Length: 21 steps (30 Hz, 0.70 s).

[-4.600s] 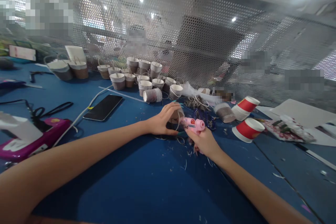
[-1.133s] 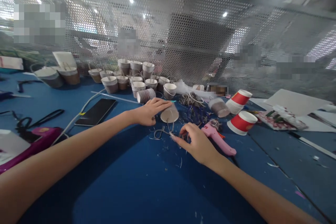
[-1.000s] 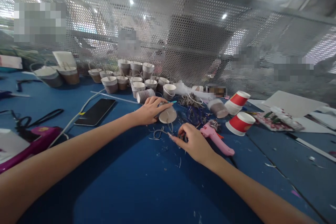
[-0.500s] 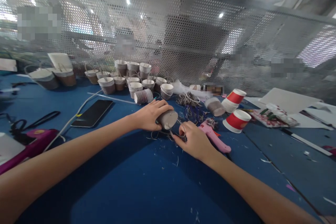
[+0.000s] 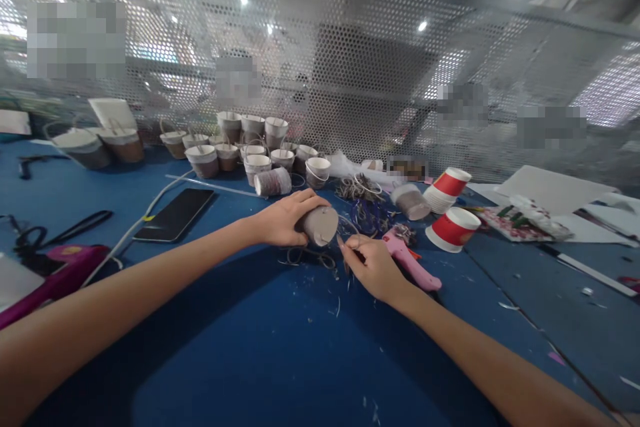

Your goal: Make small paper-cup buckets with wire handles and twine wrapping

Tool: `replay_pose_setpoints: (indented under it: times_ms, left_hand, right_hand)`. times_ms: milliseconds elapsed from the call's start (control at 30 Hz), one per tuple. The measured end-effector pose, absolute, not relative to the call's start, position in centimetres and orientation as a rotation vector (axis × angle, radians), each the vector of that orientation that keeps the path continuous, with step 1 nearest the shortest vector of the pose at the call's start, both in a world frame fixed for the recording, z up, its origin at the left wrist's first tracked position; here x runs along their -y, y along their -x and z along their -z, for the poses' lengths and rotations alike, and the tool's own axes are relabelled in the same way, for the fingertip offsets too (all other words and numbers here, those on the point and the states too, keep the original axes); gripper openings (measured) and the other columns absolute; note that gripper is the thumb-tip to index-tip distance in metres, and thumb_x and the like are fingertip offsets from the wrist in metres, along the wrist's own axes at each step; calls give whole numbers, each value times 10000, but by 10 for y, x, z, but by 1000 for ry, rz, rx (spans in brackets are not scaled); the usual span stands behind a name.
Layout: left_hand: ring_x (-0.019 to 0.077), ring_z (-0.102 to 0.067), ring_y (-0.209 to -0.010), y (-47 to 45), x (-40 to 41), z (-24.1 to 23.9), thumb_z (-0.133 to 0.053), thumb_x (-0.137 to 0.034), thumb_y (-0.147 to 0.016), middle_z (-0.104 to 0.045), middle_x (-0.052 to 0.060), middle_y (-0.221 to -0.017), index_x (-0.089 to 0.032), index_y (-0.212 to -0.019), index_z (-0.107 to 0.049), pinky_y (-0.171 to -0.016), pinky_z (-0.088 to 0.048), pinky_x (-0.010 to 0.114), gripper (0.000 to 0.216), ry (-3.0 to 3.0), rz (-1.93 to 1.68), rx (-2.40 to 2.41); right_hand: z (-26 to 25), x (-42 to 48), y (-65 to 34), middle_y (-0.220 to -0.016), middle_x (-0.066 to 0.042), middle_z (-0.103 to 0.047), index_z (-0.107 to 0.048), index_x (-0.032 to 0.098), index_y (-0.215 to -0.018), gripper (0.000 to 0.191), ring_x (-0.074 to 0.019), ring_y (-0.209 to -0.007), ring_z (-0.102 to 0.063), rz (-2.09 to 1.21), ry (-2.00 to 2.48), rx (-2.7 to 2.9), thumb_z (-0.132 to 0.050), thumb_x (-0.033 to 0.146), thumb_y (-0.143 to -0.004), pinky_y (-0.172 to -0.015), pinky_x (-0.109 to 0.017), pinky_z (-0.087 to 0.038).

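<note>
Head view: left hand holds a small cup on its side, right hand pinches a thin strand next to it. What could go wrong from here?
1. The right hand grips the thin strand by fingertips only; it may slip or snag in the loose strands lying by the cup.
2. The pink glue gun lies right beside that hand; if hot, a brush could burn.
3. The left hand might dent the cup by squeezing.

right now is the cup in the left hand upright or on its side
On its side: the left hand grips the cup with its round end facing sideways toward the right hand, which pinches a thin strand.
</note>
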State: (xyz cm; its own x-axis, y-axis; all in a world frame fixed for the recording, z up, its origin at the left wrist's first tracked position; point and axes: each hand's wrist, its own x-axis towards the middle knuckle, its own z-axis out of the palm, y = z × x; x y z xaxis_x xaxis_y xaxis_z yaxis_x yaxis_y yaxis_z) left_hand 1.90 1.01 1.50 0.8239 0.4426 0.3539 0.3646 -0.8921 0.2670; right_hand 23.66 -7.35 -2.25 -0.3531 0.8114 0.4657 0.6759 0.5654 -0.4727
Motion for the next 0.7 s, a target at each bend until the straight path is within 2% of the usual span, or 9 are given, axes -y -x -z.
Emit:
replay_pose_setpoints:
  times_ms: [700]
  left_hand:
    - [281, -472, -1066, -22, -9, -13, -616, -166, -597, -449, 98, -1132, -185, -1268, -403, -914, -430, 452, 705, -2813, -644, -617]
  right_hand:
    - [25, 70, -235, -539, -3, -506, -439, 194, -531, 393, -123, -542, -500, -347, 1199, 2024, -407, 249, -920, -584, -257, -365]
